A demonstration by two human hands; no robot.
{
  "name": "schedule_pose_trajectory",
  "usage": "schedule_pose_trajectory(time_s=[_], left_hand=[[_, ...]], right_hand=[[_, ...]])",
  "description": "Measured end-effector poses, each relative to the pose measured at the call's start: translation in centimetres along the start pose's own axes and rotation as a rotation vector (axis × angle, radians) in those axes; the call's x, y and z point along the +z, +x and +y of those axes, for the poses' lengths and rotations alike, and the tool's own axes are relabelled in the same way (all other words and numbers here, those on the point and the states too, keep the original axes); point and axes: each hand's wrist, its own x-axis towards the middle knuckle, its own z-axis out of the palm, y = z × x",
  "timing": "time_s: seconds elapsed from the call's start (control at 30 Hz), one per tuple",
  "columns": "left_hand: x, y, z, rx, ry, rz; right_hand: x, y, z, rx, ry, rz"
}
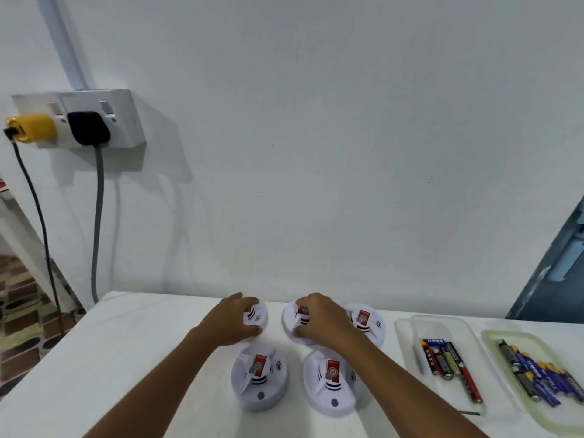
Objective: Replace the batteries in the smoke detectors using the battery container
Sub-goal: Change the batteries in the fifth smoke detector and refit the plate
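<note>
White table against pale wall, socket upper left of frame. Five white smoke detectors centre-bottom. Left hand gripping far-left detector; right hand gripping far-middle detector. Third far detector just right of it. Two near detectors below. Clear battery container lower right, green-rimmed battery tray beside it.
</note>
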Motion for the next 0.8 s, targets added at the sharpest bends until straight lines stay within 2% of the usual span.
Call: schedule_pose_trajectory(time_s=[0.2,0.47,0.53,0.63,0.7,0.8], left_hand=[[0.3,0.3,-0.5,0.012,-0.058,-0.005],[-0.1,-0.1,-0.4,0.034,-0.071,-0.034],[-0.2,-0.7,0.1,0.053,-0.064,-0.005],[-0.8,-2.5,1.5,0.184,-0.096,0.106],[-1.4,-4.0,2.6,0.276,-0.058,0.069],[-1.3,-5.7,3.9,0.336,0.083,-0.126]], right_hand=[[1.2,0.0,0.4,0.004,-0.01,0.055],[1.1,-0.3,0.3,0.01,0.012,0.032],[1.0,-0.6,0.2,0.0,0.021,0.042],[0.1,-1.9,-0.3,-0.034,0.049,0.093],[-1.2,-3.3,-0.9,-0.048,0.008,0.044],[-2.9,-5.7,-1.9,-0.042,-0.186,-0.22]])
